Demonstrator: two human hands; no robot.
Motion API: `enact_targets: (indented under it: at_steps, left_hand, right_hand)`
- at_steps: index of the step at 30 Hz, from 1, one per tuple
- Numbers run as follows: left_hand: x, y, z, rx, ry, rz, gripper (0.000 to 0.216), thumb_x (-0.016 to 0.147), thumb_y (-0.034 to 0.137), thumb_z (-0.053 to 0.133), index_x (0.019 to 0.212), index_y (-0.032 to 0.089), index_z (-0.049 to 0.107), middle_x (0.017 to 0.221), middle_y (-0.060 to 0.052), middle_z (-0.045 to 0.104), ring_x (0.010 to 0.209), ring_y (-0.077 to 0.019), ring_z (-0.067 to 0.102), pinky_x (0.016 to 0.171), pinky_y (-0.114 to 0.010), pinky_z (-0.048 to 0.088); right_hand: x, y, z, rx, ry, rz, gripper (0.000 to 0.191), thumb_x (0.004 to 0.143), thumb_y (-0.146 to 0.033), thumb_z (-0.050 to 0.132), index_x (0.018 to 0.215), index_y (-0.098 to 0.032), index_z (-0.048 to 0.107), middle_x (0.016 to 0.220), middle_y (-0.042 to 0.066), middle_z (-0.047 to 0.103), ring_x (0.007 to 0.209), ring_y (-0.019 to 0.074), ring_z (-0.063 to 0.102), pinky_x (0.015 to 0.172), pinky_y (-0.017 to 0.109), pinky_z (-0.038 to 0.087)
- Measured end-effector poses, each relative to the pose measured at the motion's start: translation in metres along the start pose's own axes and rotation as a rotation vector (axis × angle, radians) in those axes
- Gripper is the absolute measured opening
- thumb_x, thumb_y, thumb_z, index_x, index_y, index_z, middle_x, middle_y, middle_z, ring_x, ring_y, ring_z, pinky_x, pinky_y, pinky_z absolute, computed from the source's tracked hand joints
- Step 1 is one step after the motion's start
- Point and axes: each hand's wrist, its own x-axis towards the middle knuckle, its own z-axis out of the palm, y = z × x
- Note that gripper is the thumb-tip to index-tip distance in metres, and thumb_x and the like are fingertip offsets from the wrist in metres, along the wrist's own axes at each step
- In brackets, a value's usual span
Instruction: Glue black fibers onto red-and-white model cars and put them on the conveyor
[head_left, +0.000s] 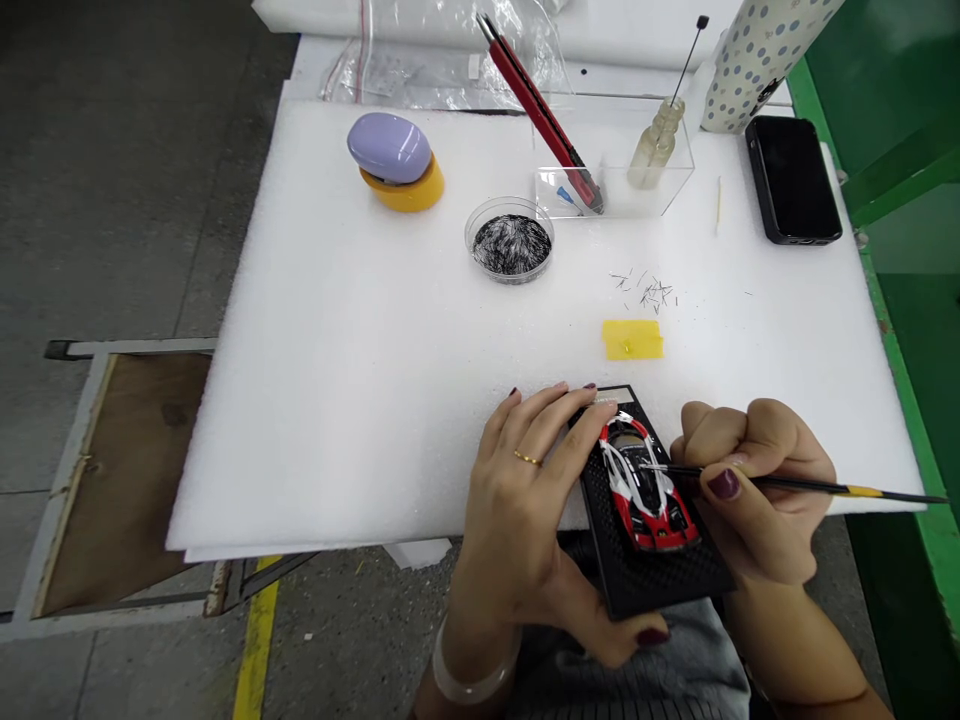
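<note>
The left hand (517, 500) is clamped on the black base (652, 585) of a red, white and black model car (646, 490), fingers along one side and thumb under the near end. The right hand (765, 480) pinches a thin black paintbrush (795, 484), its tip at the dark middle of the car; whether it touches, I cannot tell. The car is at the near edge of the white-covered bench (337, 400). A pale nameplate (613, 397) at the base's far end carries lettering, partly under the fingers and too small to read. Farther back, a clear bag (442, 60) bears a small white patch like a label, and a dotted tumbler (765, 60) shows a dark printed figure. A black phone-like device (795, 180) lies beside the tumbler, its screen dark.
</note>
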Motion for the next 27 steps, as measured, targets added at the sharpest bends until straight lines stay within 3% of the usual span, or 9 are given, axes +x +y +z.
enact_targets:
  at_steps: [14,19,22,23,25,27]
  left_hand:
    - [-0.001,0.0,0.0,0.0,0.006,-0.005,0.096,0.08,0.09,0.037,0.14,0.018,0.057,0.144,-0.012,0.062,0.136,-0.0354,0.054,0.126,-0.054,0.025]
    - [-0.001,0.007,-0.001,0.051,-0.053,-0.015,0.108,0.064,0.092,0.059,0.144,0.02,0.051,0.145,-0.015,0.058,0.135,-0.0384,0.052,0.124,-0.057,0.025]
    - [-0.001,0.021,0.012,0.116,0.022,-0.012,0.114,0.052,0.084,0.078,0.14,0.016,0.052,0.14,-0.018,0.056,0.133,-0.0405,0.049,0.119,-0.056,0.034]
    - [-0.001,0.027,0.019,0.138,0.063,-0.02,0.113,0.05,0.08,0.081,0.137,0.014,0.053,0.138,-0.019,0.056,0.132,-0.0409,0.047,0.117,-0.056,0.036]
    - [-0.001,0.038,0.036,0.185,0.149,-0.031,0.109,0.05,0.079,0.083,0.132,0.012,0.055,0.135,-0.02,0.055,0.13,-0.0411,0.046,0.114,-0.055,0.038]
    - [-0.001,0.046,0.054,0.237,0.219,-0.026,0.106,0.053,0.081,0.081,0.13,0.012,0.056,0.134,-0.021,0.053,0.128,-0.0415,0.045,0.114,-0.056,0.036]
  right_hand:
    - [0.001,-0.001,0.001,-0.018,0.007,0.019,0.017,0.087,-0.016,0.071,0.082,-0.024,0.056,0.062,-0.002,0.053,0.056,0.0144,0.042,0.051,0.03,0.035]
    - [0.009,-0.013,-0.007,-0.045,0.158,-0.033,0.019,0.082,-0.026,0.078,0.077,-0.024,0.06,0.055,-0.003,0.044,0.052,0.0139,0.038,0.045,0.027,0.029]
    - [0.003,-0.027,-0.025,-0.22,0.261,-0.063,0.009,0.09,-0.033,0.073,0.086,-0.025,0.07,0.063,0.0,0.059,0.054,0.0146,0.047,0.048,0.029,0.034]
    - [-0.002,-0.033,-0.032,-0.295,0.271,-0.051,0.014,0.096,-0.036,0.067,0.088,-0.025,0.072,0.067,0.001,0.063,0.057,0.0152,0.052,0.051,0.029,0.037]
    - [-0.015,-0.045,-0.045,-0.457,0.234,0.022,0.027,0.102,-0.039,0.056,0.087,-0.024,0.072,0.076,0.004,0.07,0.069,0.0166,0.062,0.061,0.031,0.045]
    - [-0.027,-0.057,-0.054,-0.593,0.142,0.144,0.024,0.101,-0.037,0.059,0.084,-0.023,0.068,0.086,0.004,0.073,0.084,0.0178,0.067,0.073,0.03,0.05]
